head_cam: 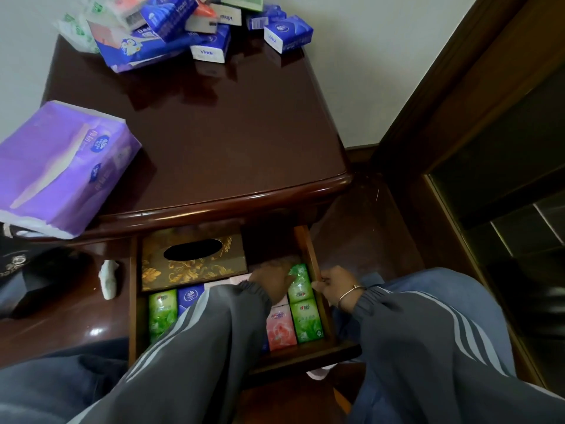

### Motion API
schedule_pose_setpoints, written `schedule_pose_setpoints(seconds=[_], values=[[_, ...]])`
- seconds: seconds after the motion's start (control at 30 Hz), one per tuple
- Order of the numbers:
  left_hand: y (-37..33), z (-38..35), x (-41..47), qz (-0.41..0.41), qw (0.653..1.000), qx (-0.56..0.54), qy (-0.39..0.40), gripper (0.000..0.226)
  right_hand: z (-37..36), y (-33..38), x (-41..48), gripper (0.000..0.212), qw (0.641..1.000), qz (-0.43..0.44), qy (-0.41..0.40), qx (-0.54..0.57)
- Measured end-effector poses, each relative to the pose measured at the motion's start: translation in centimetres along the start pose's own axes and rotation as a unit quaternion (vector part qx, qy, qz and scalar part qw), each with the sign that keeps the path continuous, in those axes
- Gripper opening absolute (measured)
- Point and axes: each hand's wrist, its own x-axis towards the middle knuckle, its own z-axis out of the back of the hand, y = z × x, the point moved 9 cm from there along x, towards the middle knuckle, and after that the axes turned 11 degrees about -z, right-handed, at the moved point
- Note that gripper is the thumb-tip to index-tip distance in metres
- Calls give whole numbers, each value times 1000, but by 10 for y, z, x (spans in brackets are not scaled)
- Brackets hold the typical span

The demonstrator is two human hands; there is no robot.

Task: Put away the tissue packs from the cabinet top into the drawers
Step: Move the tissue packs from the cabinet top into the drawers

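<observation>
Down close, our left hand [269,280] has its grip closed on a green pack [299,281], tucking it into the row by the right wall of the open drawer [305,240], so the packs sit snug. Our right hand [331,286] grips that wall, we think to keep the drawer steady. Behind sits a gold tissue box [192,264]. Up on the cabinet top [229,133] a big purple pack [61,166] waits near us, and a pile of packs [183,29] waits far back.

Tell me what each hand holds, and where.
Left hand grips the green pack at its top left corner; right hand pinches the drawer by its right wall.
</observation>
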Motion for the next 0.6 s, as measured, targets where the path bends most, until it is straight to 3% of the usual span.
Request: schedule_pose_setpoints(seconds=[0.23,0.33,0.6], values=[[0,-6,-9,33,997,72,17,57,-1,0,1,27,1000,-4,-3,0],[-9,7,-16,31,994,94,-55,55,-1,1,1,25,1000,-4,-6,-3],[5,78,-106,30,959,7,-280,31,3,0,-3,29,999,-15,-34,-29]])
